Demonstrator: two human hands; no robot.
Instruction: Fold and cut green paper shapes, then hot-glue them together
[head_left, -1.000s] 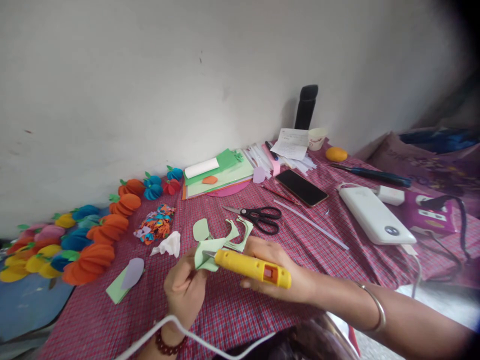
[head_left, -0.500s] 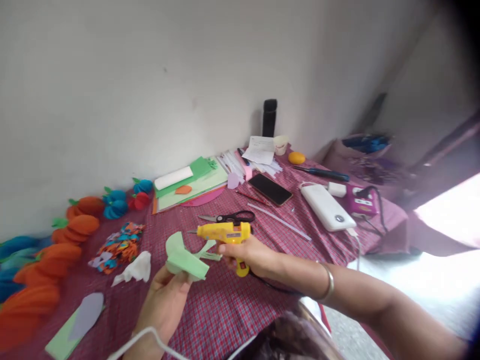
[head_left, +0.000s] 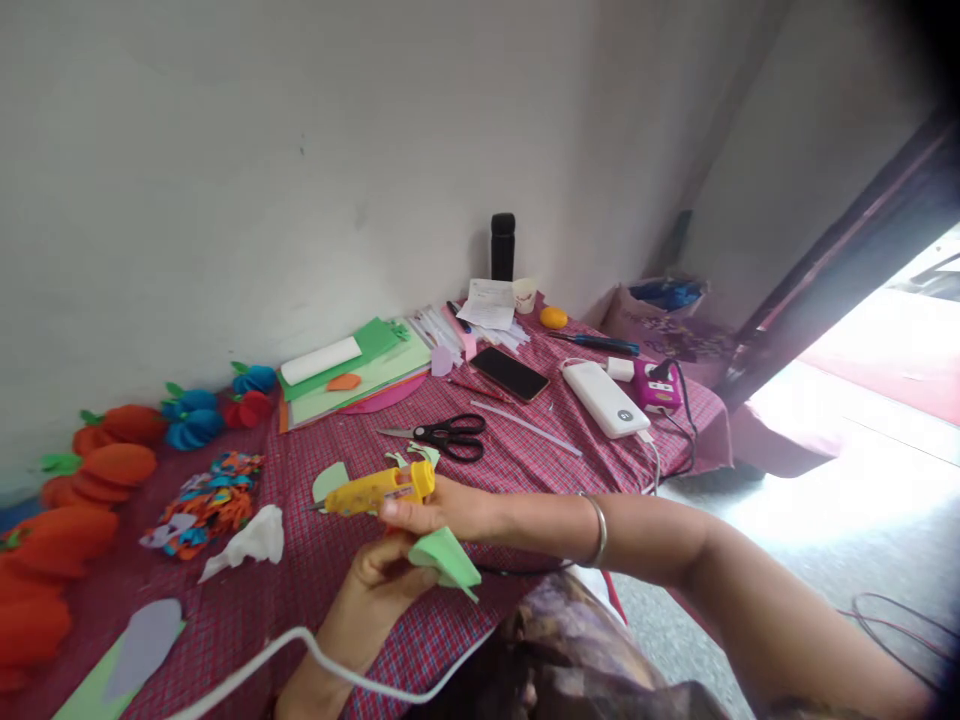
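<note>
My right hand (head_left: 450, 505) is wrapped round a yellow glue gun (head_left: 375, 490), its nozzle pointing left and slightly down. Just below, my left hand (head_left: 375, 585) pinches a folded light green paper piece (head_left: 446, 560) between thumb and fingers. The paper stands out to the right of the fingers, under my right wrist. Behind the gun's front end lies a rounded light green paper piece (head_left: 330, 478), partly hidden by it. Small green paper cuttings (head_left: 424, 455) show just beyond the gun's rear, near black-handled scissors (head_left: 446, 437).
Orange paper pumpkins (head_left: 112, 470) and blue ones line the left side, beside colourful scraps (head_left: 210, 505) and crumpled white tissue (head_left: 251, 540). A phone (head_left: 511, 374), white power bank (head_left: 606, 400) and purple power socket (head_left: 658, 388) lie right. A white cable (head_left: 300, 640) crosses in front.
The view has swung right. The glue gun has dipped, its nozzle now angled downward. My left hand has moved right and closer to me with the green paper, which now sits below the gun.
</note>
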